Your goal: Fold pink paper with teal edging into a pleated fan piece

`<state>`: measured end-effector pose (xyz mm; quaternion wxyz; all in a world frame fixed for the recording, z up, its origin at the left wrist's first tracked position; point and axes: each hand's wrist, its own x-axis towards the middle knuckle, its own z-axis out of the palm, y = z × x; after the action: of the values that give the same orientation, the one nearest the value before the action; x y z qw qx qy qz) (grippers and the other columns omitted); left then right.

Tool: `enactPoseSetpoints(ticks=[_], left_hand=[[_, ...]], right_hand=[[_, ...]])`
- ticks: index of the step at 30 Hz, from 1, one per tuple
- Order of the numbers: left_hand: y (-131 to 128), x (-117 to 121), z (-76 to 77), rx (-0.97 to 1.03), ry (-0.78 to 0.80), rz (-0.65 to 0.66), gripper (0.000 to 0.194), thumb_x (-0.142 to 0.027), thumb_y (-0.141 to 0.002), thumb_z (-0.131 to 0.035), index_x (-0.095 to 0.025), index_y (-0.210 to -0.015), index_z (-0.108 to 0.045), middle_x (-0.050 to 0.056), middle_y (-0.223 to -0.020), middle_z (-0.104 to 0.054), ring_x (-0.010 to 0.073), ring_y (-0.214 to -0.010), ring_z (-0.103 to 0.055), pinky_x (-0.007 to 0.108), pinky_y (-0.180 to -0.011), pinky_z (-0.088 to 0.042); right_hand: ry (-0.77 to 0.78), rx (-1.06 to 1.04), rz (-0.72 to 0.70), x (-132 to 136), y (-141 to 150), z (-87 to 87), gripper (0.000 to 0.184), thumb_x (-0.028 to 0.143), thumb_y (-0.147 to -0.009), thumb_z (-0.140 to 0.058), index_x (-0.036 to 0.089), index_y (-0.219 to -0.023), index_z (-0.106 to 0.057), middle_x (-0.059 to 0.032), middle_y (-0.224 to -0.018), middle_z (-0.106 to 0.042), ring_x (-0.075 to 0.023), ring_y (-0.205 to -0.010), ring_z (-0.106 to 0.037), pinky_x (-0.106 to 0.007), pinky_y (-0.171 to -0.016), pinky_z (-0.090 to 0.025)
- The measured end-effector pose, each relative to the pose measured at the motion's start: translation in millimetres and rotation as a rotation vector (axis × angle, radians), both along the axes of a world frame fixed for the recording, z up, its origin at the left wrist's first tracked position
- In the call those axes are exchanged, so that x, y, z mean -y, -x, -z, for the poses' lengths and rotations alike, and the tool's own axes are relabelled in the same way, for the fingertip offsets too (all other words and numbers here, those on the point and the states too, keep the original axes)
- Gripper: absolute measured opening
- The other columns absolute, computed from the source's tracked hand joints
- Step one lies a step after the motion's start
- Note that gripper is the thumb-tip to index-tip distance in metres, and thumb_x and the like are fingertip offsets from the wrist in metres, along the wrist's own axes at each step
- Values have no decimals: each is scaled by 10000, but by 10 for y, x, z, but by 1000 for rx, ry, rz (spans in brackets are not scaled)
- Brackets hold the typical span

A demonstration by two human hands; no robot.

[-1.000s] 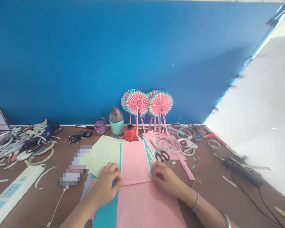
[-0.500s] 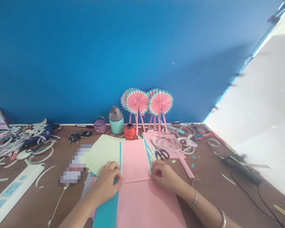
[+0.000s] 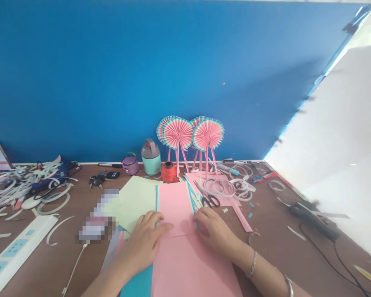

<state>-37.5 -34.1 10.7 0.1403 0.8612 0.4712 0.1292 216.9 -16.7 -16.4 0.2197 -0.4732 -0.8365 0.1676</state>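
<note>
My left hand (image 3: pixel 146 237) is closed at the left edge of a pink paper (image 3: pixel 175 206) bordered by thin blue and cream strips. Its thumb lies across the paper's face while the fingers curl at the side. Opposite, my right hand (image 3: pixel 212 231) is closed on the right edge, fingertips bent and partly hidden. A crosswise line, a fold or lower edge, runs between the hands. Below it a larger pink sheet (image 3: pixel 194 268) reaches toward me, with blue paper (image 3: pixel 138 282) showing at its left. Black-handled scissors (image 3: pixel 210 201) lie just beyond my right hand.
Pink pleated paper fans (image 3: pixel 178 133) stand against the blue wall. Pale green sheets (image 3: pixel 139 198), a red spool (image 3: pixel 168 172) and a teal-and-grey container (image 3: pixel 151 159) sit behind. A power strip (image 3: pixel 18 251) and paper scraps lie left; a glue-gun-like black tool (image 3: pixel 315 218) with a cord lies right.
My left hand has shifted slightly right, its thumb now stretched over the pink paper. The right hand's fingers have moved a little inward over the paper's edge.
</note>
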Motion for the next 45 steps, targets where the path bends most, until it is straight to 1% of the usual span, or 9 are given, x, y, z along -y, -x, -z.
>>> enactPoseSetpoints(ticks=[6,15,23,30,35,37,40,43,45], left_hand=[[-47,16,49,-68,-28,130,621,18,-779,-415,-402,-1209,-572,51,-1210,-525,238,-1145,-427,411,-914,-386],[28,15,-30,-18,-60,98,393,-45,-818,-467,-324,-951,-711,47,-1095,-577,245,-1061,-468,389,-839,-420],[152,10,-22,11,-29,48,470,33,-713,-427,-302,-832,-734,36,-1060,-588,238,-1042,-480,387,-825,-436],[219,-97,161,311,-15,-22,446,22,-685,-368,-261,-742,-708,41,-1021,-587,217,-1026,-501,373,-870,-433],[246,-77,75,546,-13,-196,231,-147,-803,-376,-204,-781,-599,50,-819,-572,197,-827,-535,312,-734,-446],[210,-26,-39,552,66,-247,209,-224,-826,-385,-197,-750,-578,34,-730,-567,177,-703,-525,286,-649,-425],[62,38,-226,523,376,-262,309,-357,-852,-399,-182,-803,-648,7,-579,-549,154,-563,-500,257,-542,-381],[-173,24,-320,646,623,-287,433,-512,-830,-439,-153,-954,-646,36,-710,-648,157,-621,-563,241,-549,-405],[-324,-26,-296,718,712,-368,541,-609,-816,-389,-130,-821,-641,68,-752,-669,167,-615,-587,235,-497,-389]], right_hand=[[-218,223,-267,78,47,20,341,106,-882,-475,309,-1112,-623,-64,-956,-540,-194,-848,-458,-319,-723,-343],[-178,211,-229,20,-87,-33,328,86,-844,-512,303,-991,-710,-65,-864,-545,-192,-808,-454,-318,-692,-329],[-112,163,-227,44,-140,-114,339,14,-734,-515,252,-879,-707,-45,-881,-559,-190,-835,-469,-318,-717,-347],[-258,224,-295,26,-136,10,256,40,-815,-441,175,-884,-648,-65,-799,-579,-194,-767,-460,-319,-669,-350],[-370,23,-246,-29,-133,23,250,37,-797,-431,177,-873,-624,-59,-741,-597,-192,-715,-487,-316,-635,-365],[-365,-153,-185,-43,-131,-19,239,43,-807,-439,189,-883,-613,-50,-744,-611,-183,-713,-513,-305,-636,-388],[-361,-351,-124,-28,-101,-97,229,51,-830,-456,207,-919,-598,-38,-765,-624,-168,-712,-539,-292,-638,-418],[-424,-342,-142,26,-31,-146,261,36,-827,-468,213,-975,-590,-40,-784,-629,-170,-723,-538,-299,-644,-422],[-498,-258,-179,69,16,-157,277,29,-823,-467,202,-1005,-583,-48,-786,-631,-174,-718,-525,-304,-634,-412]])
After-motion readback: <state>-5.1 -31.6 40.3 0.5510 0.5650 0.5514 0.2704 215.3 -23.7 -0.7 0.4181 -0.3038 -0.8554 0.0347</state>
